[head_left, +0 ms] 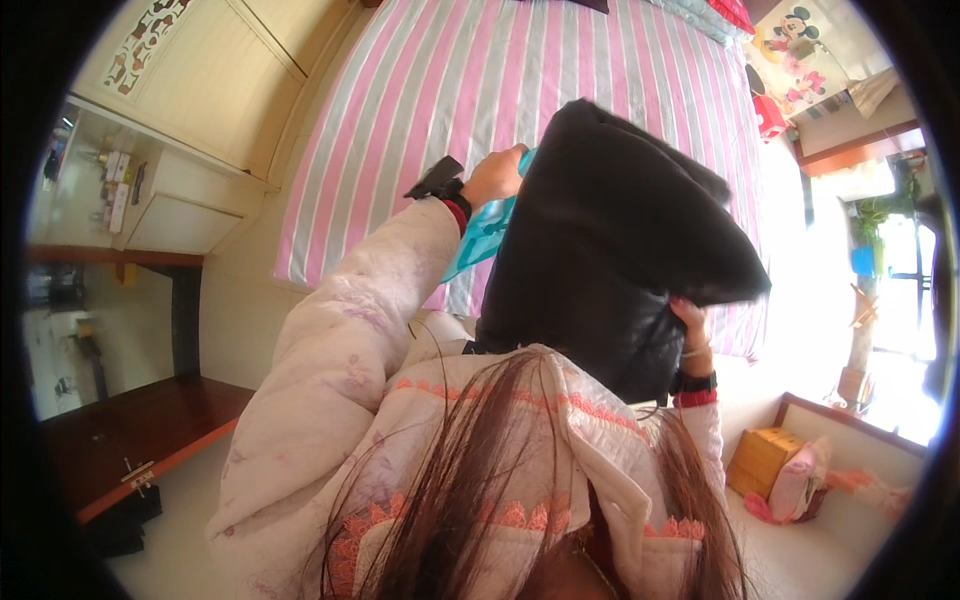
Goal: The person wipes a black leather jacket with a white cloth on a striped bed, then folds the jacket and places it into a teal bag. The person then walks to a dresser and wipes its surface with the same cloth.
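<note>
A large black, slightly shiny folded cloth (pixel 610 230), perhaps a garment, hangs in front of my body over the near side of the bed. My right hand (pixel 688 313) is closed on its lower right edge, the fingers partly tucked into the folds. On the other side my left hand (pixel 493 178) is closed at a turquoise plastic thing (pixel 485 240), whose shape is mostly covered by the black cloth. Its fingertips are partly hidden at the cloth's left edge. I wear a black band on each wrist.
Ahead lies a bed (pixel 400 120) with a pink, grey and white striped sheet. Cream cabinets (pixel 200 80) and a dark red-brown board (pixel 150 440) line the left. At the lower right are a small wooden box (pixel 765 460) and pink cloth (pixel 800 480). A bright window is beyond.
</note>
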Motion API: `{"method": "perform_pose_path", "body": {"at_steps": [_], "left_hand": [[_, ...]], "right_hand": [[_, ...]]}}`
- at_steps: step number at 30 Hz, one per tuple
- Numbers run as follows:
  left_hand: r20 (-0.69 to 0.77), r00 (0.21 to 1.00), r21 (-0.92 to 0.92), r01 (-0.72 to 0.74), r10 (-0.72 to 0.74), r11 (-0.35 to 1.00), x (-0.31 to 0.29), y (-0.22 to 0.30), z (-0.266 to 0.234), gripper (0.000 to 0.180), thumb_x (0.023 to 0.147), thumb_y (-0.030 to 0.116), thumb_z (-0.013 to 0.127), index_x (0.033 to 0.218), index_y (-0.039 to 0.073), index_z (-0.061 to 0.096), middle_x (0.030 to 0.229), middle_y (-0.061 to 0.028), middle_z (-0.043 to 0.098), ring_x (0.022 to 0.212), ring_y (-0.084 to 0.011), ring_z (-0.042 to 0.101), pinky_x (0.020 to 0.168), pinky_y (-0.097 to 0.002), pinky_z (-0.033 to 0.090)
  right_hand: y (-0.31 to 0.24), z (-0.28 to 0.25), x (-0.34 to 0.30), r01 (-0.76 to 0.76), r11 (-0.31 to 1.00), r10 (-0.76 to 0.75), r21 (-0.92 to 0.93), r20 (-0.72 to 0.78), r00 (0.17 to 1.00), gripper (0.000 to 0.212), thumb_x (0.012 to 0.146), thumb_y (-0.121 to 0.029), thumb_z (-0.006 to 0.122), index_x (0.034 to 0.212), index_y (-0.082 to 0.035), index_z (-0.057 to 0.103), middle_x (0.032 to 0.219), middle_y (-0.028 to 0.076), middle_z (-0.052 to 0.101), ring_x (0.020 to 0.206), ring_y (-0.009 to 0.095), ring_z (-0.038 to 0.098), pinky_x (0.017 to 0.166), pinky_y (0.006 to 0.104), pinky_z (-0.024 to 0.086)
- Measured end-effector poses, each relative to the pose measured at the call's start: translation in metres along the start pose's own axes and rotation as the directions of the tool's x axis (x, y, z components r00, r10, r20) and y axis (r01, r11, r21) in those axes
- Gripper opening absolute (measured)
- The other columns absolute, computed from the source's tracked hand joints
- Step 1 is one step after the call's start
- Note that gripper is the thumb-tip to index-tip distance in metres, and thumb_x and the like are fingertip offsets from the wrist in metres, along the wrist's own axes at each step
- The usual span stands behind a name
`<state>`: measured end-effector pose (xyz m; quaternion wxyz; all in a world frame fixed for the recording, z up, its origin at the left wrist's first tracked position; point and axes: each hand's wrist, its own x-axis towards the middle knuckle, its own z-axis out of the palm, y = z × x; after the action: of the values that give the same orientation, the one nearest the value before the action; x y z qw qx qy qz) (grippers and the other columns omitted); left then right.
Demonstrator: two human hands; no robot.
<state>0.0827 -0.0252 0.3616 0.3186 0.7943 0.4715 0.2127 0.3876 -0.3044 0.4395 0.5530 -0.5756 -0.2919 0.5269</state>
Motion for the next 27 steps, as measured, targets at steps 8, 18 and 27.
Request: {"method": "perform_pose_path", "body": {"at_steps": [8,18,27], "left_hand": [[-0.065,0.975,0.196,0.223,-0.214,0.955,-0.015,-0.053,-0.036,0.039,0.080,0.009,0.055,0.120,0.007,0.061,0.101,-0.0225,0.069,0.097,-0.0424,0.065,0.081,-0.0498,0.051],[0.047,0.894,-0.264,0.441,-0.445,0.858,-0.021,-0.040,-0.021,0.043,0.075,0.014,0.059,0.115,0.001,0.066,0.100,-0.0259,0.069,0.097,-0.0390,0.067,0.086,-0.0458,0.053],[0.131,0.987,-0.491,0.142,-0.089,0.860,0.013,-0.027,0.017,0.034,0.078,0.014,0.063,0.107,-0.003,0.066,0.101,-0.0280,0.067,0.098,-0.0420,0.065,0.083,-0.0445,0.051]], "right_hand": [[-0.009,0.048,0.043,-0.014,0.970,0.011,-0.242,-0.014,1.000,0.041,0.077,-0.012,0.075,0.115,0.002,0.065,0.100,0.006,0.068,0.087,0.016,0.063,0.081,0.0285,0.050],[-0.090,0.027,0.002,0.070,0.836,-0.050,-0.545,0.051,0.997,0.049,0.072,-0.011,0.078,0.116,0.004,0.063,0.101,0.006,0.068,0.094,0.014,0.060,0.086,0.0292,0.048],[-0.107,0.049,0.018,0.168,0.762,0.101,-0.625,0.371,0.923,0.058,0.073,-0.012,0.080,0.124,0.004,0.059,0.109,0.007,0.066,0.103,0.014,0.058,0.092,0.0313,0.047]]}}
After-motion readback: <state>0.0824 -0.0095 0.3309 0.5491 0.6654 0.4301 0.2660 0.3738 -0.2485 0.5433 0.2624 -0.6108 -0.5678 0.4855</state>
